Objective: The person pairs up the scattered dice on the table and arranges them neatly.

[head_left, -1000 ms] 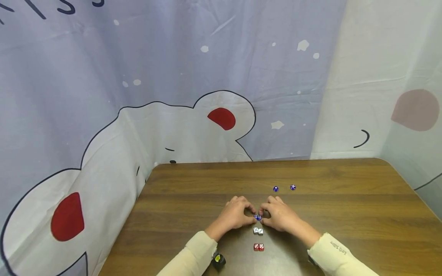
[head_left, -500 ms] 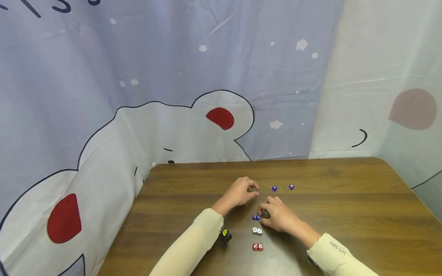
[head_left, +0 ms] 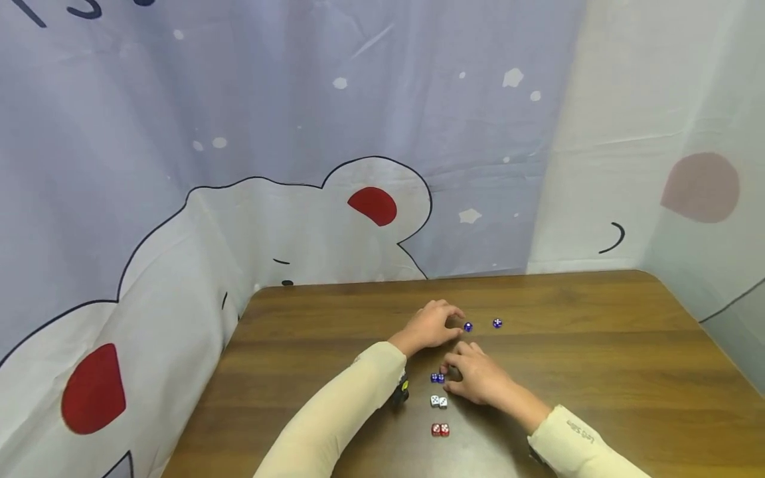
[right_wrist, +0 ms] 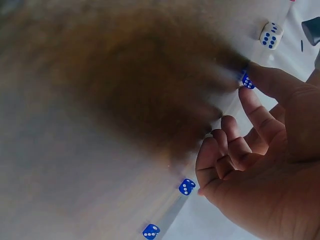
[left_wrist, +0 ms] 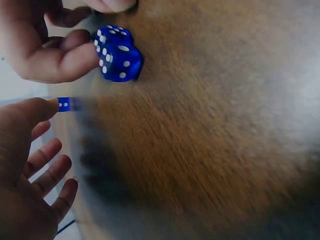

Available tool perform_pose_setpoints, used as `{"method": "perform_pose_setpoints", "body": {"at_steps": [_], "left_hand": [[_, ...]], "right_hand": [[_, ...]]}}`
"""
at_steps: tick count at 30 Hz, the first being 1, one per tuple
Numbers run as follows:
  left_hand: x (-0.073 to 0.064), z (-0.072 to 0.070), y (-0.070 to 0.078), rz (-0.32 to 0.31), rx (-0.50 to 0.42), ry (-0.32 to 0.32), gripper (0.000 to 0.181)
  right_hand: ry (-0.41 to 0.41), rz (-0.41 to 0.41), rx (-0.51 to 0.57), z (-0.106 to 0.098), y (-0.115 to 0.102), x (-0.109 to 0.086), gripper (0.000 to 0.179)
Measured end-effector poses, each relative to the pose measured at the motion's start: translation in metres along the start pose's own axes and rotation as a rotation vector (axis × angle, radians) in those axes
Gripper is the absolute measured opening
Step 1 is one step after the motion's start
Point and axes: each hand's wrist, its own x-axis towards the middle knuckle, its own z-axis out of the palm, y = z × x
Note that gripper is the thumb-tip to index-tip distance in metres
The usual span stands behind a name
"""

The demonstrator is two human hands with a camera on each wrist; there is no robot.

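Observation:
In the head view my left hand (head_left: 435, 324) reaches over the table, thumb and forefinger parted beside a blue die (head_left: 468, 326). The left wrist view shows its thumb tip overlapping that die (left_wrist: 63, 104), the other fingers spread. My right hand (head_left: 475, 375) has its thumb and forefinger curled round the right end of a side-by-side pair of blue dice (head_left: 437, 378). Seen from the right wrist, the near blue die (right_wrist: 247, 81) lies between those two fingertips. Another blue die (head_left: 497, 323) lies farther right at the back.
Two white dice (head_left: 439, 401) lie side by side in front of the blue pair, and two red dice (head_left: 439, 430) nearer still. All are on a brown wooden table (head_left: 597, 372). A printed curtain (head_left: 311, 226) hangs behind the table's back edge.
My left hand has left the blue pair and moved away and rightward to the blue die at the back. My right hand stays at the pair. The view has turned slightly right.

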Motion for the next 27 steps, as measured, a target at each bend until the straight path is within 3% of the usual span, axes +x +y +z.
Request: {"method": "perform_pose_setpoints", "body": {"at_steps": [14, 27], "left_hand": [[0.015, 0.013, 0.008, -0.019, 0.088, -0.019, 0.025], [0.021, 0.015, 0.009, -0.037, 0.085, 0.007, 0.018]], "right_hand": [[0.005, -0.009, 0.022, 0.002, 0.004, -0.001, 0.022], [-0.006, -0.008, 0.026, 0.0, 0.007, 0.0, 0.022]]}}
